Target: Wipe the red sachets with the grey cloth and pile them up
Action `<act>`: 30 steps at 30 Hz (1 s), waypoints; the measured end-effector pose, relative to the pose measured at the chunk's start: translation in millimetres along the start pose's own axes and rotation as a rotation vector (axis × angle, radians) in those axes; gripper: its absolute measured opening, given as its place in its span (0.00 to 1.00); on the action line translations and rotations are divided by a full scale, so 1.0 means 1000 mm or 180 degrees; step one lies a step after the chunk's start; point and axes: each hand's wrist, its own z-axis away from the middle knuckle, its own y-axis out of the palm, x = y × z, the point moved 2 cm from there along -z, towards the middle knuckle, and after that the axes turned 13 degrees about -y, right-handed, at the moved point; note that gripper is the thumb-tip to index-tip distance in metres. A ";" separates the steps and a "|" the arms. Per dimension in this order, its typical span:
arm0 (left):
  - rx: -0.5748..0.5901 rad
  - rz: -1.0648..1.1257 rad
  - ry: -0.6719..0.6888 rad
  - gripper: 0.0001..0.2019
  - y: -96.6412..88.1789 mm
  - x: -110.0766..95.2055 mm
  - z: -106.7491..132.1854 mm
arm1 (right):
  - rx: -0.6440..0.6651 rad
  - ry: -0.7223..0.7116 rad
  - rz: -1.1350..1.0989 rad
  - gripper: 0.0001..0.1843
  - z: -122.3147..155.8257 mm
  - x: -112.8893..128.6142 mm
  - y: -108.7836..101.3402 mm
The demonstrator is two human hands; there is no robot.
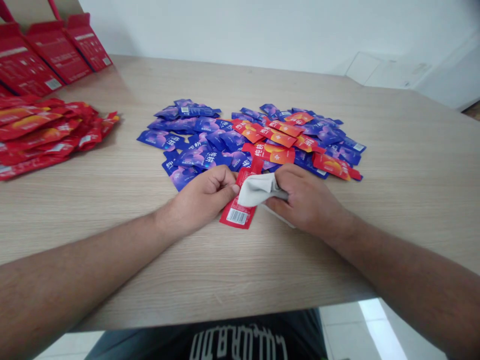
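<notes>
My left hand (212,194) pinches the left edge of a red sachet (229,216), whose barcode side faces up near the middle of the table. A whitish cloth (258,189) is bunched in my closed right hand (309,200), and its folded end lies over the sachet's upper part. Just beyond my hands spreads a pile of blue-purple sachets (195,155). Several red-and-orange sachets (273,152) lie on top of that pile, mostly at its middle and right.
At the left is a heap of red sachets (48,132). Behind it stand red boxes (62,52) with raised flaps. The wooden table (180,285) runs back to a white wall (240,30); its front edge is close to my body.
</notes>
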 end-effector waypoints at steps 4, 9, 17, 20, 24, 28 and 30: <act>-0.0085 0.0006 -0.0039 0.09 -0.001 -0.001 0.001 | 0.0366 -0.0463 -0.0183 0.05 0.000 0.014 0.005; 0.0035 -0.0258 0.0017 0.10 -0.002 -0.001 0.000 | 0.0300 -0.0341 -0.0131 0.07 -0.001 0.012 0.002; 0.0453 0.0047 -0.0017 0.11 -0.006 -0.002 0.000 | -0.0478 0.0948 0.0380 0.17 -0.004 -0.052 -0.012; 0.0256 0.0151 -0.0059 0.11 -0.018 -0.011 0.001 | -0.0376 0.1107 0.0387 0.18 -0.003 -0.053 -0.012; -0.0135 0.0324 0.0152 0.09 -0.049 -0.028 0.000 | -0.0054 0.1248 0.0369 0.16 -0.003 -0.046 -0.010; -0.0868 -0.0258 0.0360 0.08 -0.097 -0.038 0.002 | 0.0102 0.1281 0.0267 0.14 -0.002 -0.044 -0.006; -0.1268 -0.0805 0.0302 0.08 -0.126 -0.038 0.006 | 0.0087 0.1230 0.0205 0.14 -0.002 -0.044 -0.004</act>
